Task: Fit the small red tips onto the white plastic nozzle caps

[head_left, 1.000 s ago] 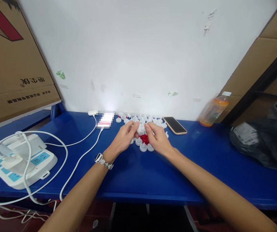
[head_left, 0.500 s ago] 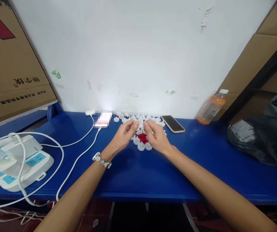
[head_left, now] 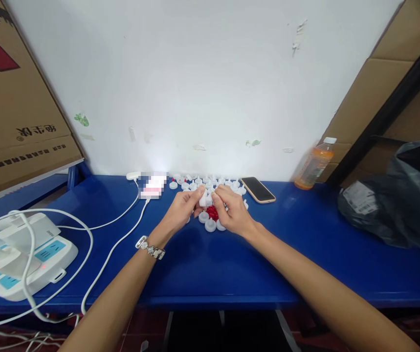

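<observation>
A blue table (head_left: 232,274) is running along a white wall (head_left: 202,83), with cardboard leaning at both ends. By the back edge, white caps (head_left: 210,182) and red pieces (head_left: 212,212) are lying between a phone (head_left: 258,189) and a charger cable (head_left: 121,234). The left hand (head_left: 180,211) and right hand (head_left: 233,211) are pinching one white cap (head_left: 204,197) between their fingertips above the pile. The front half is lying bare.

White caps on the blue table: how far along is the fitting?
Done: several white caps by the wall show red tips. In hand: left hand and right hand pinch one cap together. Left: a pile of red pieces and plain caps.
</observation>
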A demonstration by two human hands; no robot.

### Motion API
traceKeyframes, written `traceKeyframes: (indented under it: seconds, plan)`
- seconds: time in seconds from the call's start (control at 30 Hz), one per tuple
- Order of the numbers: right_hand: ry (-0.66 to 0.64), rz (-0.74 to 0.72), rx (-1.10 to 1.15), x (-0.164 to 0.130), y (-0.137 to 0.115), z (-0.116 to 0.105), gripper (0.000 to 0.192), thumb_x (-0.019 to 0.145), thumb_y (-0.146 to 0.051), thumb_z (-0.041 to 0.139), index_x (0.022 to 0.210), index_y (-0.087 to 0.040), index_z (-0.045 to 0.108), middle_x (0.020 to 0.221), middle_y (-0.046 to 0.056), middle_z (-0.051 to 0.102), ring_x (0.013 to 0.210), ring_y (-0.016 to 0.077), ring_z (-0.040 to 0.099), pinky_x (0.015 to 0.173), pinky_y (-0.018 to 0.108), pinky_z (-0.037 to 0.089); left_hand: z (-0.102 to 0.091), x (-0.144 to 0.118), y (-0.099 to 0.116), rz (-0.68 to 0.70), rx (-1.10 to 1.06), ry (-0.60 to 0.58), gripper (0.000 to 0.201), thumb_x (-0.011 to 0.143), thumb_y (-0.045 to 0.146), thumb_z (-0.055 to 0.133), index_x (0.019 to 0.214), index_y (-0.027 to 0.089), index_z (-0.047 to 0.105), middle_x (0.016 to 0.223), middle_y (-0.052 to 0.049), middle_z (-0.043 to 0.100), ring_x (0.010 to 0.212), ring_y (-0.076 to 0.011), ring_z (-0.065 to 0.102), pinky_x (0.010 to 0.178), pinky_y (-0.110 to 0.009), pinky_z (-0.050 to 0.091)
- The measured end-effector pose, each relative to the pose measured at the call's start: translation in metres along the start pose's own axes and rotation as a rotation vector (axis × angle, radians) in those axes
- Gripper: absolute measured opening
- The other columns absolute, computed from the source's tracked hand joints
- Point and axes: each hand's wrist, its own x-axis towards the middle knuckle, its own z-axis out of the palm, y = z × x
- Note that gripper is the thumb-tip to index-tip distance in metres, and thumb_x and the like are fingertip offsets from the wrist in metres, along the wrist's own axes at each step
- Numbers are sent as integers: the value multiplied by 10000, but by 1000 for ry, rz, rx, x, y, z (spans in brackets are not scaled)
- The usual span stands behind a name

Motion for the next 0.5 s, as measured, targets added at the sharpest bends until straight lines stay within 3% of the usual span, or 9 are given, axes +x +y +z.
traceKeyframes:
  seconds: [0.07,0.13,0.2,0.33,0.5]
  plan:
    - [12,78,23,-1,2,-1,365,1028,-376,315,693,-234,334,657,2,394,664,172,427,664,340,354,-2,-4,0,89,23,8,425,927,573,519,877,162,613,730,-19,587,659,-127,537,624,-253,428]
    - [14,166,62,-2,3,-3,371,1030,-396,323,699,-231,355,656,-5,405,637,160,428,643,327,346,-2,-6,-1,152,25,-8,409,878,495,645,1156,204,570,924,-36,615,777,-136,572,688,-251,459]
    - [5,214,85,-2,4,-3,379,1030,-416,325,703,-229,370,651,-9,412,626,156,429,633,322,341,0,-6,-3,165,19,-31,445,862,443,688,1212,215,533,943,-33,602,781,-129,560,690,-245,453]
    - [9,166,49,-1,5,-1,385,1030,-424,319,697,-232,353,667,-1,411,660,167,436,652,329,348,5,-2,-4,128,-30,-1,332,903,495,617,978,176,566,725,18,514,641,-101,471,608,-237,390]
    - [-31,-16,-28,1,3,0,357,1027,-345,316,685,-241,300,649,10,378,710,197,419,697,361,355,6,3,-3,-50,-140,31,553,885,618,547,571,188,396,473,64,310,451,-68,297,486,-251,264]
